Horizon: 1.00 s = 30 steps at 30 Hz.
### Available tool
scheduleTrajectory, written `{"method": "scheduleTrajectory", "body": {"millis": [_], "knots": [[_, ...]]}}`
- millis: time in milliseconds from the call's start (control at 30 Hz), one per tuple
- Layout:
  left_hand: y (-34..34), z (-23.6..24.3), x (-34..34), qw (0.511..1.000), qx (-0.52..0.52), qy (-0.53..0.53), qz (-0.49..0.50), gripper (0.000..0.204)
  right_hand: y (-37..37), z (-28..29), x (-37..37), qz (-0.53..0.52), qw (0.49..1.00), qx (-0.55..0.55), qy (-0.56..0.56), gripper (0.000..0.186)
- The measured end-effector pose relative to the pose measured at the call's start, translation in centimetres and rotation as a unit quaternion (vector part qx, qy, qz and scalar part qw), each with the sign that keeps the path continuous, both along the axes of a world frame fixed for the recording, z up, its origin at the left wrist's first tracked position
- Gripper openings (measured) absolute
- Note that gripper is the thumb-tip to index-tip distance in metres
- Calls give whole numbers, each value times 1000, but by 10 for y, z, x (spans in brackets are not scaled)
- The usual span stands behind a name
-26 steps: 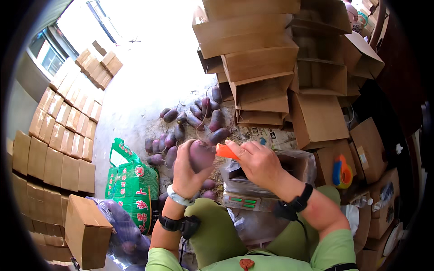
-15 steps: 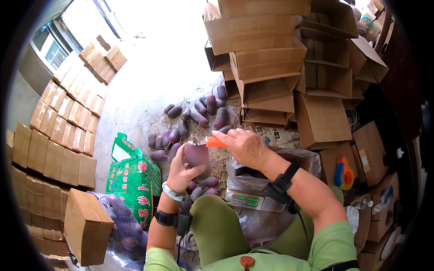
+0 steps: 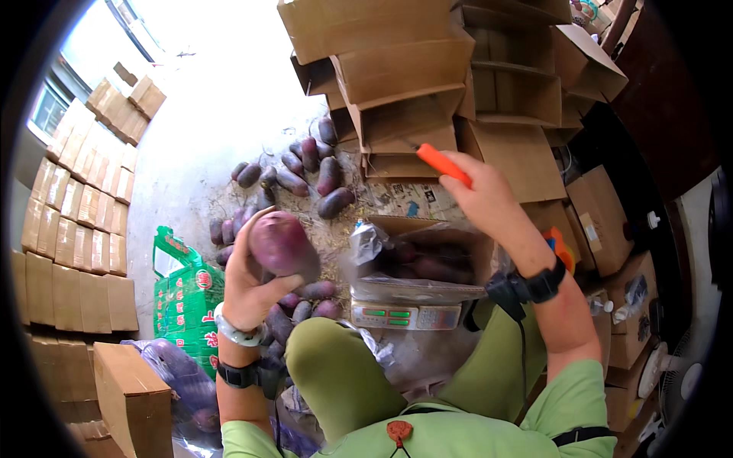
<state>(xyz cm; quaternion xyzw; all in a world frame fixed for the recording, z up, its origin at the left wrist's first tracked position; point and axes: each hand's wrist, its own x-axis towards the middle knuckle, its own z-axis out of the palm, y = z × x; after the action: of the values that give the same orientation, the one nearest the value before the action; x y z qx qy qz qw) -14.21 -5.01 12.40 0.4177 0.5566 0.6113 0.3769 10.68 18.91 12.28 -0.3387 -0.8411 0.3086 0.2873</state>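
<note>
You are holding one purple vegetable and one orange-handled tool, wearing two wrist straps and one bracelet, and facing one scale.

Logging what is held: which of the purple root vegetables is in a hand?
The purple root vegetable in the left hand, up above the floor. It alone is held; others lie on the floor or inside the open carton.

Head view: fisheye, close above knees, facing down and forward across floor.
</note>
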Motion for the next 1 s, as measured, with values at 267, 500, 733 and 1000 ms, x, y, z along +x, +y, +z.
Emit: {"method": "scheduleTrajectory", "body": {"millis": [267,500,733,1000], "knots": [[125,-45,80,870,-22,370,-324,81,9,-20,62,-113,989,-91,12,36],[148,-122,103,654,-270,613,-351,58,18,-16,73,-93,994,-63,5,35],[135,-109,93,796,-196,514,-254,74,23,-15,89,-99,993,-67,-12,35],[89,-85,60,957,-47,285,15,43,31,0,132,-143,978,-137,62,34]]}}
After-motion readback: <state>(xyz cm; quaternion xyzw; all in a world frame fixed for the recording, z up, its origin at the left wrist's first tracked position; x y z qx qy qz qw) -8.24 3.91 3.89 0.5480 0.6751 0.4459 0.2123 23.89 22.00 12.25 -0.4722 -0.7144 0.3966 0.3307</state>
